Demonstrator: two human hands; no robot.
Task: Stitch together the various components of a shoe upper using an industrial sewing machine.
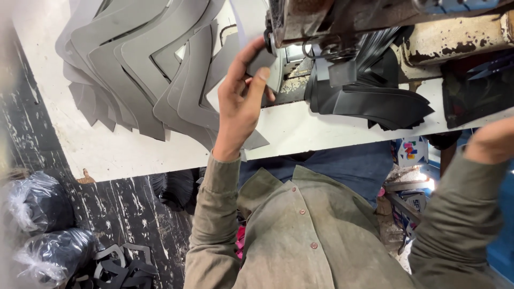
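White table [134,150]: left hand [241,101] pinches one grey piece [261,60].

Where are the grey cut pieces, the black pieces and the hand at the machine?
grey pieces [144,64], head view, middle of the fanned stack.
black pieces [385,104], head view, top piece of the pile.
left hand [241,101], head view, back of the hand.

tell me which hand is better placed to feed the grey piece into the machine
Left. The left hand grips the grey piece right at the machine. The right hand sits at the frame's edge, away from both.
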